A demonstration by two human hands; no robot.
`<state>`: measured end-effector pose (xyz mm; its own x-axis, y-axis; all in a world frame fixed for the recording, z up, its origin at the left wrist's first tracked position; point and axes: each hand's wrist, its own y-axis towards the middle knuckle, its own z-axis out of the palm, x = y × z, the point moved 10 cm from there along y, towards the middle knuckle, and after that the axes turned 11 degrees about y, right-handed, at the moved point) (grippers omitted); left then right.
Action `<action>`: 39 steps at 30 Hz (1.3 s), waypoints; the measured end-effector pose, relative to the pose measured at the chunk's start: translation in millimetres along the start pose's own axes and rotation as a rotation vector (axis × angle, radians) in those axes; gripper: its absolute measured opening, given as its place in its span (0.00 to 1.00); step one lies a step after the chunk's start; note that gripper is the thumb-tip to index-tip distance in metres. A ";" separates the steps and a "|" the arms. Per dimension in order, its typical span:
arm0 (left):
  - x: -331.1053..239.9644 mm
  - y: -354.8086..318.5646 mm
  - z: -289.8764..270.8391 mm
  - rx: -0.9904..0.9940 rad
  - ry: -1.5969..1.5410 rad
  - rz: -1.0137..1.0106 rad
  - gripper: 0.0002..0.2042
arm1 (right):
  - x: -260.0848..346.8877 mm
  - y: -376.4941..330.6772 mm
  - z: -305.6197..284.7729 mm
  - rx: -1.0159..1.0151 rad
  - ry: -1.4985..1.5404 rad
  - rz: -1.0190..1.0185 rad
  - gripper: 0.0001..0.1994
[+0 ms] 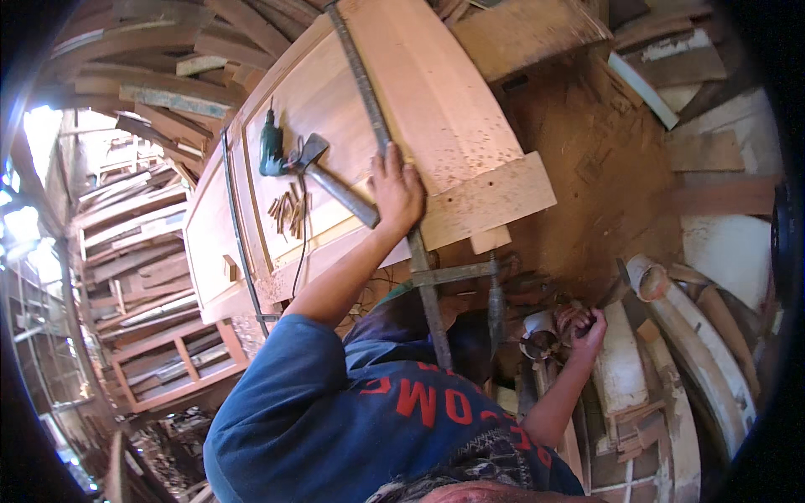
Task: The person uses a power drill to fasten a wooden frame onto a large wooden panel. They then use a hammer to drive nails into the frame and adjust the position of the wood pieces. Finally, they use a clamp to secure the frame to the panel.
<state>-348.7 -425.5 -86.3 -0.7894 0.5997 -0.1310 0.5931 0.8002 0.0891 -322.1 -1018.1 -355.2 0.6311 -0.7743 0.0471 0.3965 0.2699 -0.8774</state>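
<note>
My left hand (397,191) lies with fingers stretched out over a long metal bar clamp (362,80). The clamp crosses a large pale wooden door panel (444,92). Just left of that hand is a hatchet (342,194), its handle end close to my wrist. Beyond it sits a dark green power drill (271,149) with a cord. Several small wooden pegs (288,210) lie in a loose heap on the panel. Low on the right, my right hand (590,329) is closed beside a whitish round container (538,325); what its fingers hold is too dim to make out.
A second bar clamp (236,210) spans the panel's left part, near a small wooden block (230,268). Wood chips dot a board (490,201) at the panel's near end. Scrap lumber (134,268) is stacked at left; curved timbers (700,335) lie at right beside brown ground (604,184).
</note>
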 end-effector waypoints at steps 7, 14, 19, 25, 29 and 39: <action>26.8 -15.2 -76.5 -0.019 -0.526 0.285 0.21 | 40.7 -147.7 81.2 -0.131 -0.223 -0.493 0.13; 296.0 0.8 -113.7 -0.260 -0.081 -0.141 0.17 | -24.7 -206.9 122.1 -0.009 -0.242 -0.546 0.11; 359.5 1.7 -74.5 0.069 -0.134 -0.022 0.14 | -98.4 -201.7 167.6 0.059 -0.217 -0.462 0.09; 375.0 5.1 -91.4 0.138 -0.131 -0.034 0.11 | -161.3 -215.6 210.3 0.106 -0.282 -0.449 0.08; 373.7 18.2 -126.6 -0.100 -0.190 0.075 0.12 | -166.9 -238.5 214.8 0.099 -0.361 -0.529 0.08; 105.6 29.4 -105.2 0.459 -1.075 0.197 0.15 | -157.0 -325.4 246.4 0.153 -0.547 -1.095 0.05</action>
<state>-431.3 -337.9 6.3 -0.2693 0.2230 -0.9369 0.8640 0.4857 -0.1327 -386.0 -843.3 40.6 0.0986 -0.3033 0.9478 0.9425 -0.2772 -0.1867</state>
